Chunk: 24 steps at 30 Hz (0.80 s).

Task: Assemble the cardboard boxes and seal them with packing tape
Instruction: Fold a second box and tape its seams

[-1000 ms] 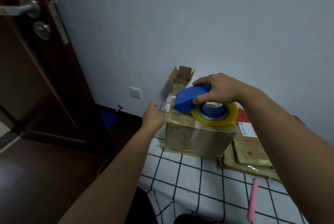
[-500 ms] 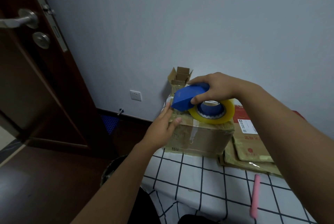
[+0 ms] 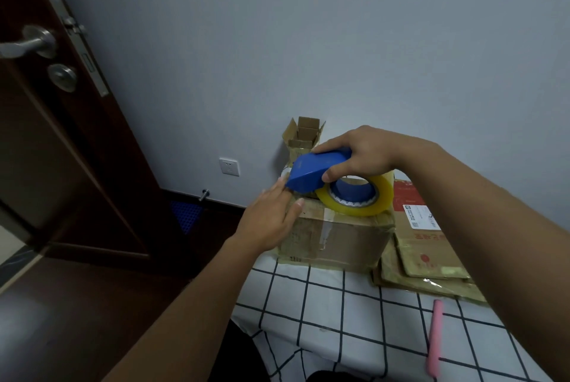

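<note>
A closed cardboard box stands at the table's far left corner, with tape strips on its near face. My right hand grips a blue tape dispenser carrying a yellowish roll of clear tape, held on the box's top. My left hand lies flat with straight fingers against the box's upper left edge, fingertips just under the dispenser's front.
Flattened cardboard boxes lie stacked right of the box. A small open box stands behind by the wall. A pink pen-like tool lies on the checked tablecloth. A dark door stands open at left.
My left hand has moved from the box's left side up onto its top left edge, flattening under the dispenser. The dispenser stays on the box top.
</note>
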Each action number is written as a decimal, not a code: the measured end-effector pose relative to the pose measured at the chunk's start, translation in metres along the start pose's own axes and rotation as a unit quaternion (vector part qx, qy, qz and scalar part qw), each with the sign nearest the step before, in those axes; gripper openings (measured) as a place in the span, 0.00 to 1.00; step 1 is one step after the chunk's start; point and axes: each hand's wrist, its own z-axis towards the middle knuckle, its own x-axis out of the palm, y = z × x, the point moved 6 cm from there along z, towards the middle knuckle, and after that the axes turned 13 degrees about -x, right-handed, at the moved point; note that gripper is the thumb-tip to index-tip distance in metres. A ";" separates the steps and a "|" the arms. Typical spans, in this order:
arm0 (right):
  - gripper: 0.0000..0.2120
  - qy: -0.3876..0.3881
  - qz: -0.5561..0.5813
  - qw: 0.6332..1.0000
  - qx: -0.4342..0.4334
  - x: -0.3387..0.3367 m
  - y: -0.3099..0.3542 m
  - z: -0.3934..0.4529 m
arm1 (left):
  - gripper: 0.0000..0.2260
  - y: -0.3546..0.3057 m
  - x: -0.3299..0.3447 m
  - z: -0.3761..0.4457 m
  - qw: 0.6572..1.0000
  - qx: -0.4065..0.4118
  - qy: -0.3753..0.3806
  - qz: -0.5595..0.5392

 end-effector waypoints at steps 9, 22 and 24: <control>0.27 0.037 0.005 0.999 0.009 -0.010 -0.008 -0.017 | 0.24 0.004 0.005 0.002 0.999 -0.015 -0.002 0.047; 0.27 0.036 0.008 0.999 0.014 -0.013 -0.014 -0.029 | 0.26 -0.011 0.002 -0.003 0.990 0.011 -0.005 0.138; 0.27 0.034 0.005 0.999 0.014 -0.013 -0.013 -0.028 | 0.29 -0.012 0.007 -0.008 0.989 0.013 0.012 0.149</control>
